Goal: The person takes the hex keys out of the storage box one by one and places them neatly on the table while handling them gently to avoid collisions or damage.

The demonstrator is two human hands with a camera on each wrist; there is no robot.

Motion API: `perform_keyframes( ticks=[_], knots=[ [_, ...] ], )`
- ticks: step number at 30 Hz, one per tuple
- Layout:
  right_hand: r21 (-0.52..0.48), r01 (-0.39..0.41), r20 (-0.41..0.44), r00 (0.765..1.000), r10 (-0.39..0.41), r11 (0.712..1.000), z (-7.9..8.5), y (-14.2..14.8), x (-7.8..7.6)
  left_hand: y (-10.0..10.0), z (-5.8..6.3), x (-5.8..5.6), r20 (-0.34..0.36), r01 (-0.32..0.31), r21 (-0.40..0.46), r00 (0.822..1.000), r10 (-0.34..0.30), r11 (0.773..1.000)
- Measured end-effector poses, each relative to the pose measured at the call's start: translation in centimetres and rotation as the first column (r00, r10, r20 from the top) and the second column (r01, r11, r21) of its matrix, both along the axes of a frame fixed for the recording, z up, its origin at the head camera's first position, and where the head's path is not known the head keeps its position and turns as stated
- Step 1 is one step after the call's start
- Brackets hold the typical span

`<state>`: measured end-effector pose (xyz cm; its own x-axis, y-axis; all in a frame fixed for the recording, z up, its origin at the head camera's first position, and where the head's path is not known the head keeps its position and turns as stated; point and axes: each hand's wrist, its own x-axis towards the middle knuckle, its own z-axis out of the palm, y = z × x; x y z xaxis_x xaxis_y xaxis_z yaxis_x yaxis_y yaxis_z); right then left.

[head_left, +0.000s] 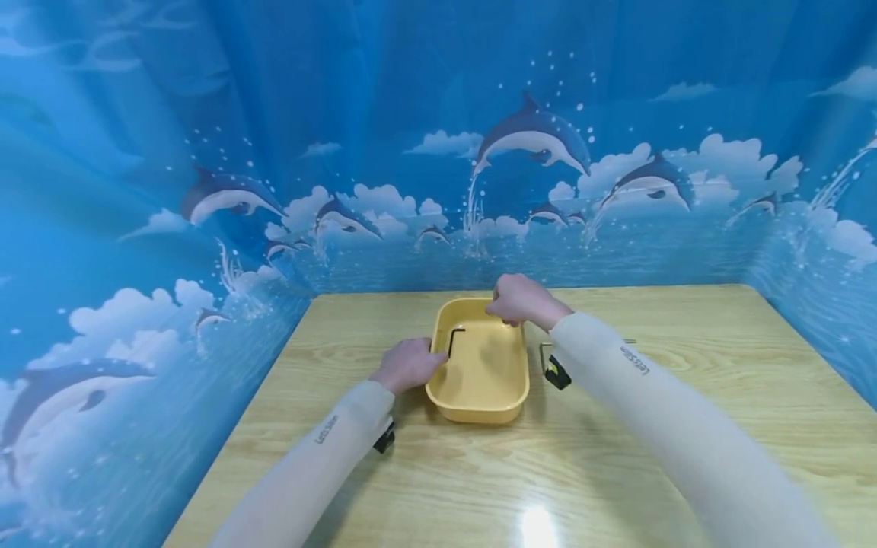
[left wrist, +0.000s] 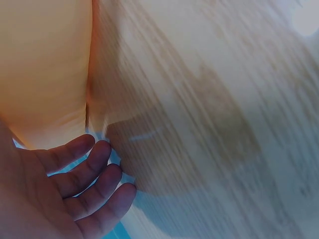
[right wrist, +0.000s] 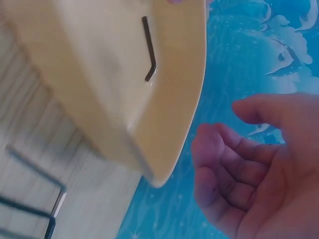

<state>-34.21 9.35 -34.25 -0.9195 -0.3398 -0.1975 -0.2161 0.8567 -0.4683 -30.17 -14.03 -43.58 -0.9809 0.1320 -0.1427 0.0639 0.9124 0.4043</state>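
A yellow plastic tray (head_left: 488,373) stands on the table with a black hex key (head_left: 451,342) lying inside toward its far left. My left hand (head_left: 409,361) holds the tray's left side, its thumb over the rim. In the left wrist view, the fingers (left wrist: 102,169) extend outside the wall; the thumb is hidden there. Above the far right corner is my right hand (head_left: 522,300). The right wrist view shows its fingers (right wrist: 212,144) loosely curled, thumb apart, nothing held, with a gap between hand and tray rim.
Right of the tray, partly under my right forearm, lie metal hex keys (right wrist: 37,169). A wood-grain table (head_left: 329,335) carries everything. Blue dolphin-printed curtain (head_left: 411,251) borders its back and sides. Small black devices (head_left: 558,373) sit at both wrists.
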Motion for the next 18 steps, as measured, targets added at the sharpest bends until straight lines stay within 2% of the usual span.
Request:
perform_keyframes(
  ticks=[6, 13, 18],
  knots=[
    [-0.034, 0.010, 0.022, 1.000, -0.009, 0.999, -0.7, -2.3, -1.6, -0.1, -0.1, -0.2, -0.002, 0.002, 0.014, 1.000, -0.002, 1.000],
    [0.044, -0.003, 0.068, 0.998, 0.000, 0.999, -1.7, -5.1, -2.7, -0.2, -0.7, -0.2, -0.008, 0.004, 0.010, 1.000, -0.004, 1.000],
    [0.040, -0.013, 0.102, 0.995, 0.009, 0.999, -2.6, -6.6, -3.5, -0.1, -0.5, -0.1, -0.027, 0.008, 0.014, 1.000, -0.008, 1.000]
  ],
)
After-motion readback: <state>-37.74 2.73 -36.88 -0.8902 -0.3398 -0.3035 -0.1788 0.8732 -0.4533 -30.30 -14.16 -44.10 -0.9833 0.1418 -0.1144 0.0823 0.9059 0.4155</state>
